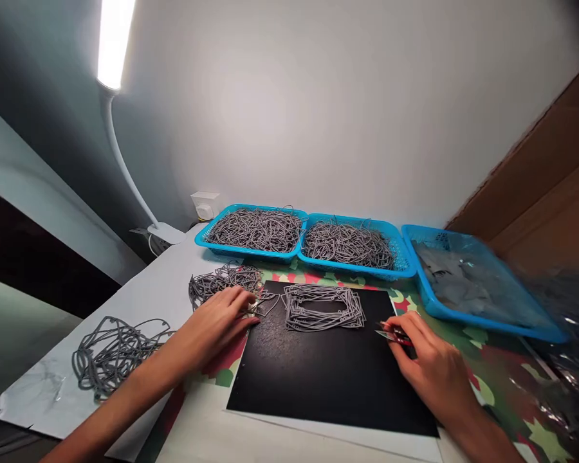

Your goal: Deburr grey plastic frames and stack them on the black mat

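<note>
My left hand (222,313) is closed at the left edge of a black mat (313,379), with its fingertips on a thin grey frame (270,303) that juts out to the right. Just behind that hand lies a tangled heap of grey strands (224,278). On the mat rests a flat stack of grey rectangular frames (324,323) with small loops at the corners. To the right of the stack, my right hand (427,354) grips small red-handled snips (399,335), their pointed tips facing left over the mat.
Two blue baskets (251,254) of grey strands stand along the wall; a third blue basket (429,299) holds clear plastic bags. Another grey tangle (113,360) lies at the left. A lit lamp (120,148) is clamped to the table. Cardboard (540,167) rises at the right.
</note>
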`<state>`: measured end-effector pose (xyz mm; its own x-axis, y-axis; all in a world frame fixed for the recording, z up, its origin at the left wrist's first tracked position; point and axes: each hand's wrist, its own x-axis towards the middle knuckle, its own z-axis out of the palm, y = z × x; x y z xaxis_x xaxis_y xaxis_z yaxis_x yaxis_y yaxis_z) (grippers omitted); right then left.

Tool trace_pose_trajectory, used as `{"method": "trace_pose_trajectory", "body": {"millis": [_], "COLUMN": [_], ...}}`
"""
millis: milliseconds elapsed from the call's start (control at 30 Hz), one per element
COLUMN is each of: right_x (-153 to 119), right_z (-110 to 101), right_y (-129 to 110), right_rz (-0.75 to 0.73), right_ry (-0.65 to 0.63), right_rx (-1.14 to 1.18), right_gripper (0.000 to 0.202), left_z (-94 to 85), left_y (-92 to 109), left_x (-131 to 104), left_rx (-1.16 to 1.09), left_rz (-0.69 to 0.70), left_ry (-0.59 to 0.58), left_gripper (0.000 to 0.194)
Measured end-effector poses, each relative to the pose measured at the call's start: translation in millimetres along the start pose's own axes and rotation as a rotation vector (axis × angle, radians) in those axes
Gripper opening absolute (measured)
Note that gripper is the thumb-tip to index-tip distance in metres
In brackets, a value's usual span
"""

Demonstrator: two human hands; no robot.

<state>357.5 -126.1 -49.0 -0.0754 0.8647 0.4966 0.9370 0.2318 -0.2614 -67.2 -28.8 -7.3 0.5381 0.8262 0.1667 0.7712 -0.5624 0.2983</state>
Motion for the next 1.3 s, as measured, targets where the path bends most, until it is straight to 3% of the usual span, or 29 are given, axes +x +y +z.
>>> {"method": "trace_pose_trajectory", "body": {"millis": [67, 167, 333, 467, 600, 700, 800, 900, 1000, 1067, 1167, 1233, 1300], "right_x": [-2.1, -4.2, -7.1, -6.3, -5.0, -4.1, -2.3, 0.0, 1.9, 3.3, 5.5, 7.3, 9.3], "right_z": [0.8, 3.4, 7.6, 6.6, 6.8, 10.7, 14.9, 14.2, 8.6, 3.9, -4.5, -12.1, -21.1], "right_y": [2.1, 1.3, -0.4, 1.0, 0.2, -2.1, -2.3, 0.5, 3.6, 4.1, 0.8, -3.7, -9.2], "right_rz": [0.024, 0.039, 0.049, 0.049, 0.050, 0.003, -0.042, -0.009, 0.050, 0.084, 0.138, 0.179, 0.159], "right_ry": [-0.029, -0.102, -0.157, -0.156, -0.125, -0.060, 0.021, 0.079, 0.099, 0.099, 0.036, -0.128, -0.381], "right_rx": [0.019, 0.066, 0.115, 0.155, 0.170, 0.188, 0.221, 0.252, 0.285, 0.312, 0.368, 0.417, 0.457], "right_gripper": [0.017, 0.015, 0.015, 0.015, 0.016, 0.015, 0.016, 0.013, 0.012, 0.013, 0.019, 0.026, 0.032], "left_z": [10.8, 20.6, 12.4, -18.7, -71.6, -107.4, -117.5, -96.3, -58.1, -34.2, -9.7, 1.0, 11.2], "left_y": [0.4, 6.8, 13.5, 3.8, 3.9, 27.8, 67.6, 110.3, 144.7, 157.1, 153.6, 139.9, 125.0], "left_x": [-6.2, -7.2, -5.8, -1.0, 18.6, 32.5, 35.7, 31.6, 28.2, 29.2, 37.0, 44.8, 50.7], "left_rx": [0.045, 0.143, 0.062, -0.237, -0.393, -0.445, -0.508, -0.580, -0.684, -0.726, -0.739, -0.706, -0.659], "left_rz": [-0.090, -0.090, -0.135, -0.242, -0.216, -0.180, -0.096, -0.008, 0.122, 0.246, 0.333, 0.320, 0.300], "left_ry": [0.089, 0.113, 0.116, 0.178, 0.339, 0.453, 0.459, 0.335, 0.094, -0.177, -0.407, -0.433, -0.438], "left_gripper": [0.052, 0.051, 0.042, 0.043, 0.046, 0.040, 0.033, 0.029, 0.020, 0.017, 0.022, 0.030, 0.033]}}
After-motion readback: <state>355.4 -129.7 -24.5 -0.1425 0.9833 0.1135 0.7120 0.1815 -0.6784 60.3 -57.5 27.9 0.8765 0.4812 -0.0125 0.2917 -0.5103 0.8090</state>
